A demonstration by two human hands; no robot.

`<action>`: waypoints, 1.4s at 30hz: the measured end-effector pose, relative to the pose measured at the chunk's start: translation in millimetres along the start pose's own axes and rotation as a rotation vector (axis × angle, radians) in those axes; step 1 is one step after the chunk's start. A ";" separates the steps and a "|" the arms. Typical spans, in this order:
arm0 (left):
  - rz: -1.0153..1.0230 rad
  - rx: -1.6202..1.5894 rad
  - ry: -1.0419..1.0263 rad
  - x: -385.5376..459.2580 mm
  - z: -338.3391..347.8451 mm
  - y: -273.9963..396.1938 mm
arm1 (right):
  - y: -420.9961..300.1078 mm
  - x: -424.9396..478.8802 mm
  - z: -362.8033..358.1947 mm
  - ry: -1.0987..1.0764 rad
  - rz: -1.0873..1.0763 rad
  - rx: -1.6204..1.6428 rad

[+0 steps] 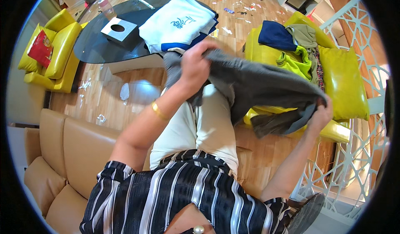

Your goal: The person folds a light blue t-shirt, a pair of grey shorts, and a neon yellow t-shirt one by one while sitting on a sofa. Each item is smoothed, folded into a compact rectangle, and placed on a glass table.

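Note:
A dark grey garment is stretched out above my knees, its lower parts hanging between my arms and slightly blurred. My left hand grips it near the table edge, and my right hand clutches its far end at the right. Just beyond my left hand lies a stack of folded clothes on the dark table, topped by a white garment with a blue band and dark lettering. More clothes rest on the yellow armchair: a navy piece, a khaki piece and a neon yellow-green piece.
The dark oval table holds a tissue box and a pink-lidded bottle. Yellow armchairs stand left and right, the right one with a yellow cushion. A tan sofa is at my left. Paper scraps litter the wooden floor.

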State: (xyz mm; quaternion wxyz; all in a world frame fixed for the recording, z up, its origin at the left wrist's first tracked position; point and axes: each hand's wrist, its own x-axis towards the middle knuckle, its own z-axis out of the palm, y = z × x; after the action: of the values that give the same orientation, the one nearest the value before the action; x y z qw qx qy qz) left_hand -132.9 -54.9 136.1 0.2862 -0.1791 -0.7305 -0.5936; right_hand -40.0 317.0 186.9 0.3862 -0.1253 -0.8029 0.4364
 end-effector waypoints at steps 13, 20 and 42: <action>0.645 0.020 -0.396 75.9 -74.8 104.5 | -103.9 -34.1 -152.3 -0.132 -0.247 0.225; -0.215 0.188 -0.939 -54.0 -216.6 23.6 | -88.1 -92.9 -60.1 -1.403 -0.313 0.205; -0.095 -0.633 -1.426 -222.7 9.8 -17.1 | -87.2 -107.3 -9.4 -1.237 -0.411 -0.254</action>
State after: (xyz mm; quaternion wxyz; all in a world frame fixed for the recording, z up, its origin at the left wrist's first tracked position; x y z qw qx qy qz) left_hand 26.7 -31.9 -18.8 -0.3429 -0.5588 -0.5409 -0.5269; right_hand 50.6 213.6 204.7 -0.0883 0.2593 -0.9293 0.2475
